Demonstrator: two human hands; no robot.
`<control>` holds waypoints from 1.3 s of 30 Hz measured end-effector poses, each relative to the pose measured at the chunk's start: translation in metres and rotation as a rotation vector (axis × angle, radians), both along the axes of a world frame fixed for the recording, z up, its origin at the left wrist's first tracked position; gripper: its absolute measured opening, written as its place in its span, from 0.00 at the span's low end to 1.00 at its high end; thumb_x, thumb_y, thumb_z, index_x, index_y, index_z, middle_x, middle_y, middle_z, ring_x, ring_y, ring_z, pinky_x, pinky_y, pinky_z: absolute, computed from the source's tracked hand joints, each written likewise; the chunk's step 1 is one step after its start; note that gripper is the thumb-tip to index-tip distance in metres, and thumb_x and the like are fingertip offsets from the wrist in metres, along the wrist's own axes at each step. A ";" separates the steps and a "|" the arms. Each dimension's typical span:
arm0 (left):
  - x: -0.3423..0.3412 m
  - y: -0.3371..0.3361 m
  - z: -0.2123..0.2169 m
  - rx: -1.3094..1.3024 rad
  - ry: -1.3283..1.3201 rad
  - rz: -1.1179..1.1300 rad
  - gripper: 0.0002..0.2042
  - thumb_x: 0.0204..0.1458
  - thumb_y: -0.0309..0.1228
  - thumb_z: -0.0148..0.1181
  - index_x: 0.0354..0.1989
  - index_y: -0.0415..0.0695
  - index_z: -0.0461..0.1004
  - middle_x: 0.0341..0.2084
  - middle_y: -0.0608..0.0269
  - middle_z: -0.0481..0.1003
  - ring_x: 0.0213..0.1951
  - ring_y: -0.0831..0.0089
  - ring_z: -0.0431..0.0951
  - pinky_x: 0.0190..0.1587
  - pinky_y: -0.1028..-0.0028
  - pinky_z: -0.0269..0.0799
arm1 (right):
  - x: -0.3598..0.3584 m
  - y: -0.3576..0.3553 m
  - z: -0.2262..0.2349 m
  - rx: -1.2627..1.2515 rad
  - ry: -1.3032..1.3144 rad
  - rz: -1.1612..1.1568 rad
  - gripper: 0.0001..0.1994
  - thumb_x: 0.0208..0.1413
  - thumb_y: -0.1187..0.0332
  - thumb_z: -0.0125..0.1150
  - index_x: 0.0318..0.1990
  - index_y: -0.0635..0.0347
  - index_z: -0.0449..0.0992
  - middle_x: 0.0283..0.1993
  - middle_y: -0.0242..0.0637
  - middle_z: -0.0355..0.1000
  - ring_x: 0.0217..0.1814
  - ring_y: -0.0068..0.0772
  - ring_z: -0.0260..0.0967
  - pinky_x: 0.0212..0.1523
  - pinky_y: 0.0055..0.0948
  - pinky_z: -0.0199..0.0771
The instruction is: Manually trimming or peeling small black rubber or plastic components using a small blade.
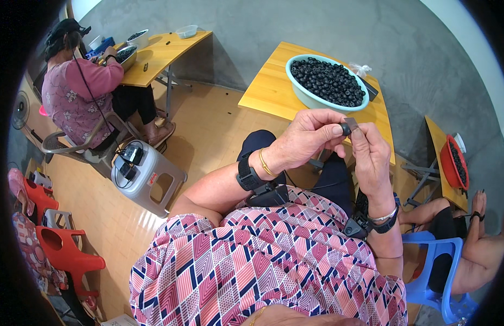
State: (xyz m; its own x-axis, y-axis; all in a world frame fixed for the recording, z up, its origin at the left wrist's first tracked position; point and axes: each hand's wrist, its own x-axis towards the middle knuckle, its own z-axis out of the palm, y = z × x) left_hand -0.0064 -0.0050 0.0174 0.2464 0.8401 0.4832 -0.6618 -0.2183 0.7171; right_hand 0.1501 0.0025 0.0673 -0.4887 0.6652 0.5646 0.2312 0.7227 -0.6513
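Yellow counter (265,89) up ahead, our left hand (316,136) pinching black bead (345,130), right hand (372,157) gripping flat blade (351,123) just right of it.

Indoor light falls soft and fairly even over most of the frame, bright enough to keep colours distinct. Soft shadows darken the floor (208,103) and grey wall (235,32) around the tabletop (178,48) at upper left. Pale glare washes the floor at left, and the white strip of wall (456,19) at upper right is nearly blown out. Small glints speckle the black pieces (328,81) in the bowl (301,95), while the dark trousers (257,142) lose detail. The fingers (331,131) near the centre look reasonably sharp. Fisheye distortion bends straight edges; the rim turns softer, and the corners go black.
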 end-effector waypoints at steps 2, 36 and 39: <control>0.000 0.000 0.000 0.010 0.004 0.009 0.10 0.55 0.24 0.46 0.43 0.34 0.67 0.34 0.57 0.71 0.31 0.72 0.75 0.39 0.76 0.73 | 0.000 0.000 0.000 0.011 0.000 0.008 0.11 0.60 0.66 0.44 0.31 0.64 0.69 0.18 0.31 0.65 0.20 0.19 0.60 0.22 0.20 0.60; -0.002 0.000 -0.002 -0.058 -0.048 -0.016 0.09 0.53 0.25 0.50 0.40 0.33 0.69 0.30 0.60 0.72 0.31 0.76 0.74 0.34 0.78 0.74 | 0.004 0.001 -0.014 0.077 -0.018 0.118 0.09 0.57 0.70 0.48 0.27 0.64 0.67 0.20 0.34 0.65 0.22 0.26 0.63 0.24 0.24 0.62; -0.003 0.002 -0.001 -0.073 -0.140 -0.030 0.10 0.53 0.26 0.51 0.41 0.34 0.69 0.32 0.59 0.72 0.31 0.74 0.75 0.34 0.76 0.75 | 0.011 0.003 -0.016 -0.116 0.010 -0.002 0.07 0.56 0.70 0.48 0.30 0.64 0.67 0.22 0.34 0.66 0.23 0.25 0.64 0.25 0.23 0.63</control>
State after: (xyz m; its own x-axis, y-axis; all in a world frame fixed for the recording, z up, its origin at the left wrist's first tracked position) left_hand -0.0096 -0.0026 0.0160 0.2064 0.8674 0.4528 -0.7622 -0.1477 0.6303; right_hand 0.1614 0.0060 0.0513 -0.4820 0.7272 0.4887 0.2253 0.6419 -0.7329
